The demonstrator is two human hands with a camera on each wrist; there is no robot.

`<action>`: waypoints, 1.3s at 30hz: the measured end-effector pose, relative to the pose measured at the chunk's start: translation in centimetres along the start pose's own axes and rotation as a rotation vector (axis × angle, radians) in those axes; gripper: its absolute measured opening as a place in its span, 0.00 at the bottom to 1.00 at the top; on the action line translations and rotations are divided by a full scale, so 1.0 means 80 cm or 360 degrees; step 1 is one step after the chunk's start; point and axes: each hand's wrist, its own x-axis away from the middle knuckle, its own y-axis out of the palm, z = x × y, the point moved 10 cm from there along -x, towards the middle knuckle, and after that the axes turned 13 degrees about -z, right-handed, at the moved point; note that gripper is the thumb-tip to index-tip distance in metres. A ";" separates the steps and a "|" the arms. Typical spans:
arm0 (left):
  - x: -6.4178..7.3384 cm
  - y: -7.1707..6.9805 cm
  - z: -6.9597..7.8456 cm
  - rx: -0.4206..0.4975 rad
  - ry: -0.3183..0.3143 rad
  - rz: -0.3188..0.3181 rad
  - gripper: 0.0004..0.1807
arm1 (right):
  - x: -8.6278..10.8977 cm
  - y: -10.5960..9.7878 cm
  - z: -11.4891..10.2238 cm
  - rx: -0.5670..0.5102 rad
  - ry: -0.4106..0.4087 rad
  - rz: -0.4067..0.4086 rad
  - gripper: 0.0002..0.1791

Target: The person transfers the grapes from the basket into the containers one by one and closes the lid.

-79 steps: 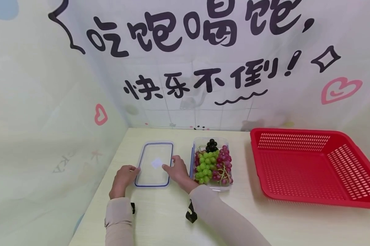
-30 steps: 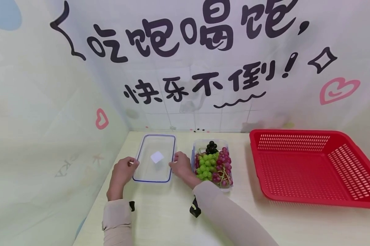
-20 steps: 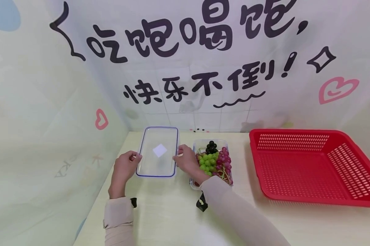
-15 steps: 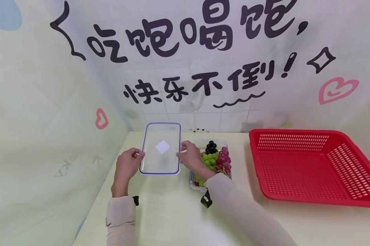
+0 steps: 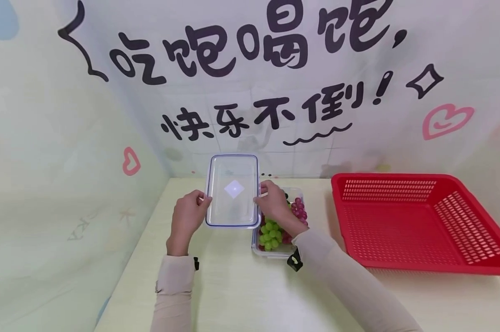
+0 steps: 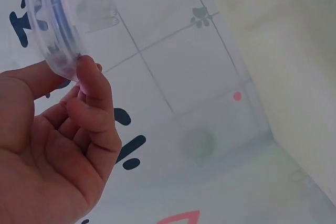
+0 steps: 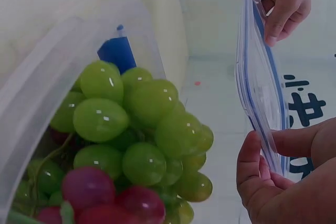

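A clear plastic lid point(image 5: 233, 210) with a blue seal line is held up above the table between both hands. My left hand point(image 5: 188, 216) pinches its left edge, thumb on top; the left wrist view shows the lid's rim point(image 6: 58, 24) between thumb and fingertips. On the opposite edge, my right hand point(image 5: 275, 203) pinches the lid in the same manner. Below and right of the lid stands a clear container point(image 5: 270, 253) of grapes. Green grapes point(image 5: 270, 235) and red-purple grapes point(image 5: 300, 210) show in it; the lid and right hand hide part of them.
A large red plastic basket point(image 5: 403, 230) stands at the right of the pale table point(image 5: 229, 286). Printed white sheets point(image 5: 233, 92) close off the back and the left side.
Both hands have lifted the lid off the table and carried it up and to the right. It now overlaps the left side of the grape container in the head view.
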 end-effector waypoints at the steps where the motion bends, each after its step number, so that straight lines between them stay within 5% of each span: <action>1: -0.001 0.002 0.004 -0.0002 0.0009 0.0002 0.15 | 0.001 -0.004 0.001 -0.0002 -0.0003 0.0007 0.23; 24: -0.029 0.026 0.083 0.0072 0.0161 -0.0008 0.14 | 0.017 -0.099 0.003 0.0012 -0.0111 0.0142 0.20; 39: -0.036 0.031 0.114 0.0047 0.0252 0.0073 0.14 | 0.025 -0.129 0.006 0.0049 -0.0169 0.0257 0.17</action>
